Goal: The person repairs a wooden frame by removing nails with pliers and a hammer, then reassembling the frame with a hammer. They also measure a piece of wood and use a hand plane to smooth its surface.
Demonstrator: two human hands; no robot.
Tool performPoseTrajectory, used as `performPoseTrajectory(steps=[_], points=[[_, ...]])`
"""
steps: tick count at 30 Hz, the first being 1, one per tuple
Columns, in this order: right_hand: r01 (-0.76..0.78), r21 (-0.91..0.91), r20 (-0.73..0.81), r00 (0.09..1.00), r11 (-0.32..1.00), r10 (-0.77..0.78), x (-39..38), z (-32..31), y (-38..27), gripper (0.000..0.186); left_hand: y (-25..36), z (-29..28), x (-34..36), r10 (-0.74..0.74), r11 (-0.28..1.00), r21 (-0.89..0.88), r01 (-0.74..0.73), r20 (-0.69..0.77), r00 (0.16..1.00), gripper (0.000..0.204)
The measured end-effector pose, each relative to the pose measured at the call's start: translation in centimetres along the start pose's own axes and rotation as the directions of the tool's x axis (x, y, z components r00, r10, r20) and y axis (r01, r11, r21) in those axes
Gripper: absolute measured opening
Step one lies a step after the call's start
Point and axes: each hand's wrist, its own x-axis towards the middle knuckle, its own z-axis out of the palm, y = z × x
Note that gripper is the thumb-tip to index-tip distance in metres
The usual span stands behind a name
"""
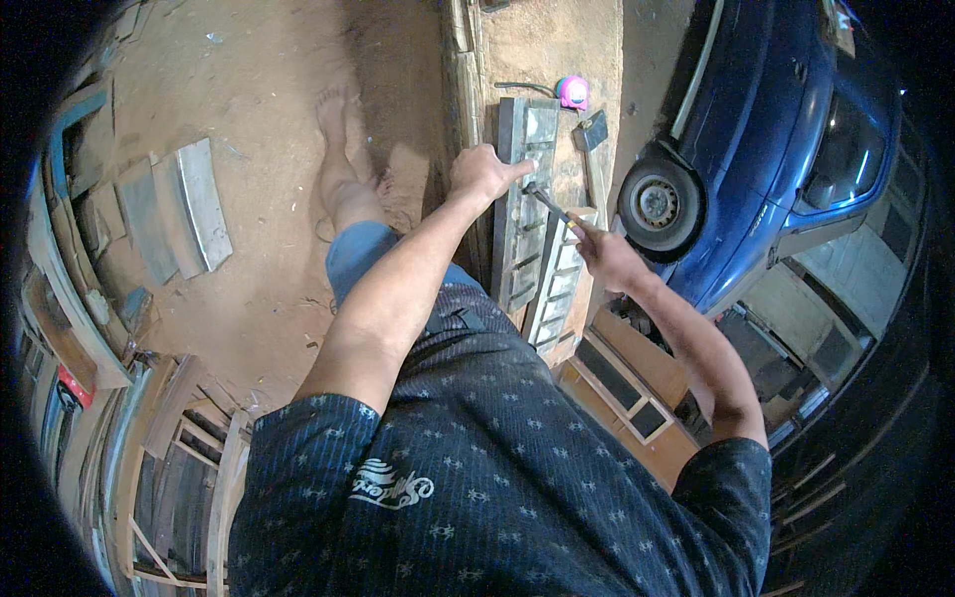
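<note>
My left hand reaches over a long, grey notched wooden piece on the bench, fingers bent at its upper part; what they pinch is too small to make out. My right hand grips a hammer by its handle, its head over the notched piece just below my left fingertips. A second notched piece lies alongside. A mallet-like tool with a dark square head and a pink tape measure lie on the pale worktop.
A blue car stands close along the bench's right. On the dirt floor at left lie flat boards. Stacked frames and timber line the lower left; more wooden panels stand below the bench. My bare foot is left of the bench.
</note>
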Motion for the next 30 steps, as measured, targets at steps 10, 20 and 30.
performPoseTrajectory(steps=[10, 20, 30], points=[[0.217, 0.733, -0.394, 0.908, 0.645, 0.142, -1.7, 12.6, 0.3, 0.061, -5.4, -2.0, -1.4, 0.159, 0.247, -0.932, 0.265, 0.309, 0.938, 0.059], [0.515, 0.755, -0.598, 0.795, 0.407, 0.102, -0.9, 15.1, -3.5, 0.059, -2.1, -15.0, -9.5, 0.173, 0.032, -0.992, 0.125, 0.129, 0.977, 0.032], [0.538, 0.749, -0.628, 0.762, 0.387, 0.155, 4.1, 16.2, -8.3, 0.059, -13.1, -35.3, -11.8, -0.11, -0.055, -0.956, -0.288, -0.281, 0.954, 0.018]])
